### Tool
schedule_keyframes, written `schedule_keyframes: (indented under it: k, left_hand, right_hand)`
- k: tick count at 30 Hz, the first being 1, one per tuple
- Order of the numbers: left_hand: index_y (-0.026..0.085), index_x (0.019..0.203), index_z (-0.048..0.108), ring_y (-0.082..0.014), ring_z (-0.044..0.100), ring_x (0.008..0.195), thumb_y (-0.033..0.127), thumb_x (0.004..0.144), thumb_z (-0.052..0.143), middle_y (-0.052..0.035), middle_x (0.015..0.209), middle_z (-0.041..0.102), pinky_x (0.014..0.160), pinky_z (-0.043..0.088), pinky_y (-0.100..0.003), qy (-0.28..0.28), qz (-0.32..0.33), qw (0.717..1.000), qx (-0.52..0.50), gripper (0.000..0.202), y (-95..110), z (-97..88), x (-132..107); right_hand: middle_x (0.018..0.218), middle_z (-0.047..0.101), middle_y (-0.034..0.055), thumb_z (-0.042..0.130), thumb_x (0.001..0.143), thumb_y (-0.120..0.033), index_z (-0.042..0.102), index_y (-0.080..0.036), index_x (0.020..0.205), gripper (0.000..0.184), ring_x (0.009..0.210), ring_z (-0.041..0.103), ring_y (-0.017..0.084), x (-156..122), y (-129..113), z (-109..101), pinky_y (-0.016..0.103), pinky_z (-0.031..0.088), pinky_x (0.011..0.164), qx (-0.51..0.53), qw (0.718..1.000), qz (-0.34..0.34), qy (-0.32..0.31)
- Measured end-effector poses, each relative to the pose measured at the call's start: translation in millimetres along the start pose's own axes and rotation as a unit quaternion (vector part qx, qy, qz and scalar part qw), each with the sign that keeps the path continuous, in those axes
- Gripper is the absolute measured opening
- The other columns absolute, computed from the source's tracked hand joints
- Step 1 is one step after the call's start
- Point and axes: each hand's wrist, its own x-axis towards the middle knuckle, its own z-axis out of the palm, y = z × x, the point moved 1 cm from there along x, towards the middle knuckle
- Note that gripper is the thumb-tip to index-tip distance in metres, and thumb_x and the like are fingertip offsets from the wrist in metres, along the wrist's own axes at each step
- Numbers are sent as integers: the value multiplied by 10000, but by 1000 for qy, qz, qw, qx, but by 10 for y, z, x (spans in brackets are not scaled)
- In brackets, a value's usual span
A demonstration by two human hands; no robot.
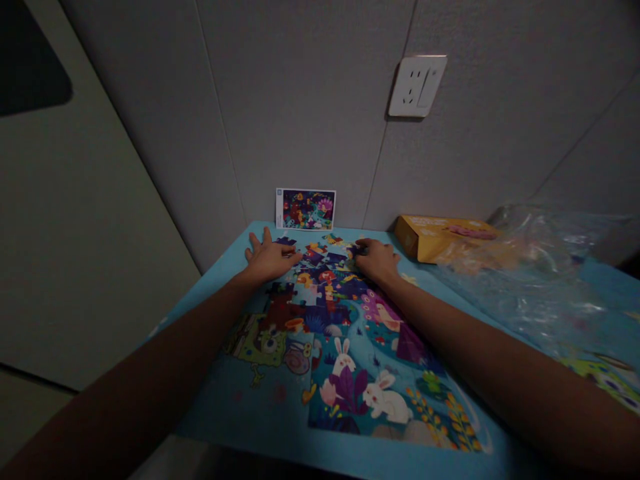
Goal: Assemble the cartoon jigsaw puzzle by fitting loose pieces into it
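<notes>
A partly joined jigsaw puzzle (367, 347) lies on the blue table, its near right part showing white rabbits, plants and a stream. Loose puzzle pieces (316, 253) are scattered beyond it, between my two hands. My left hand (270, 259) rests at the far left of these pieces with its fingers spread, holding nothing that I can see. On the other side, my right hand (379, 260) has its fingers curled around a dark puzzle piece (360, 251), partly hidden by the fingers. My right forearm covers part of the puzzle's right edge.
A small picture card (306, 209) leans on the wall behind the pieces. At the right stand a yellow box (433, 237) and crumpled clear plastic (530, 280). The table (240, 407) has printed cartoon figures. A wall socket (418, 87) is above.
</notes>
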Motion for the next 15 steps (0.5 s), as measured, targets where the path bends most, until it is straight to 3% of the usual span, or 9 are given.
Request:
schedule_keyframes:
  k: [3, 6, 9, 12, 15]
  left_hand:
    - [396, 1343, 559, -490, -60, 1445, 643, 795, 560, 17, 1632, 111, 1095, 143, -711, 14, 121, 993, 11, 602, 81, 15, -65]
    - [402, 1331, 567, -475, -114, 1444, 665, 777, 579, 18, 1634, 108, 1089, 59, -729, -26, 205, 978, 21, 613, 199, 52, -154]
    - [355, 1249, 644, -480, -115, 1441, 634, 786, 592, -4, 1633, 117, 1071, 46, -748, -81, 213, 974, 13, 543, 281, 69, -206]
    - [309, 1197, 667, -464, -94, 1450, 553, 786, 640, -29, 1630, 129, 1081, 64, -732, -96, 210, 973, -5, 479, 315, 56, -209]
    - [259, 1118, 694, -447, -73, 1458, 489, 774, 679, -58, 1625, 150, 1099, 58, -707, -110, 209, 972, -21, 413, 338, 51, -205]
  right_hand:
    - [1192, 644, 142, 561, 826, -315, 669, -228, 1186, 386, 1154, 523, 367, -7, -4, 21, 532, 377, 939, -9, 1000, -10, 12]
    - [1168, 631, 155, 599, 800, -302, 631, -213, 1213, 423, 1139, 536, 352, 10, 19, 38, 508, 392, 932, 16, 999, 3, 35]
    - [1090, 649, 132, 623, 768, -227, 606, -172, 1213, 449, 1033, 587, 280, 36, 38, 34, 398, 429, 880, 90, 994, -12, 52]
    - [982, 673, 93, 619, 754, -159, 617, -140, 1177, 423, 913, 608, 216, 48, 30, 16, 311, 435, 804, 173, 982, -51, 60]
    - [867, 686, 61, 640, 763, -210, 674, -143, 1045, 292, 801, 601, 194, 40, 10, 9, 289, 420, 728, 216, 970, -92, 62]
